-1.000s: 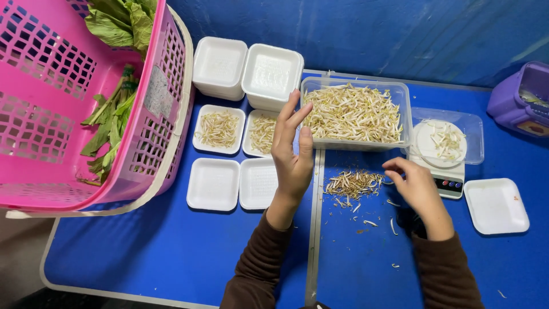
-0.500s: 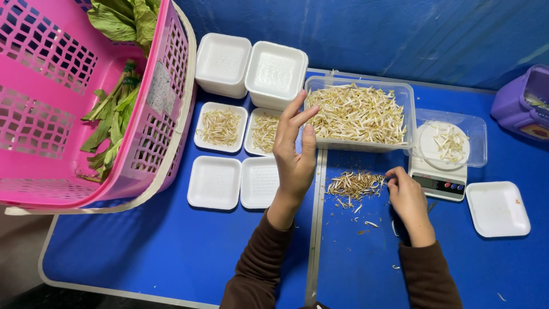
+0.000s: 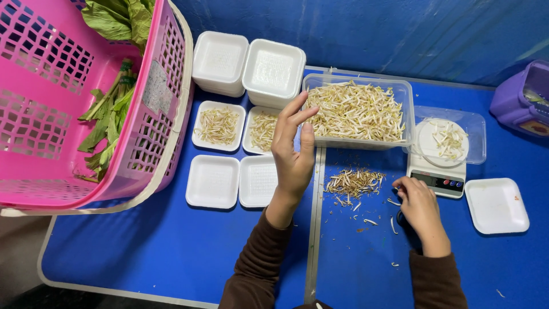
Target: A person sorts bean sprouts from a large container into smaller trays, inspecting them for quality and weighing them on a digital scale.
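Left hand (image 3: 293,153): raised above the table, fingers spread and released, holding nothing; fingertips at the near-left corner of the clear tub (image 3: 400,91), likely steadying it or poised to pick from it.
Right hand (image 3: 419,207): knuckles up, fingers curled onto the blue table (image 3: 143,246) among stray sprouts; cannot tell whether it grips anything.
Bean sprouts (image 3: 357,110): pale cream, thin, tangled, heaped in the tub at far centre.
Trimmings pile (image 3: 353,182): browner, shorter bits, loose on the table between the hands, kept apart from the clean stock.
Scale (image 3: 437,182): just right of the tub, beside the right hand; its round plate (image 3: 426,143) carries a small portion of sprouts.
Filled trays (image 3: 217,126): two white foam trays left of the tub, each holding sprouts.
Empty trays (image 3: 213,181): two nearer, within left-hand reach; another at far right (image 3: 496,205).
Tray stacks (image 3: 273,71): far, behind the filled trays.
Pink basket (image 3: 166,68): far left, holding leafy greens (image 3: 108,114).
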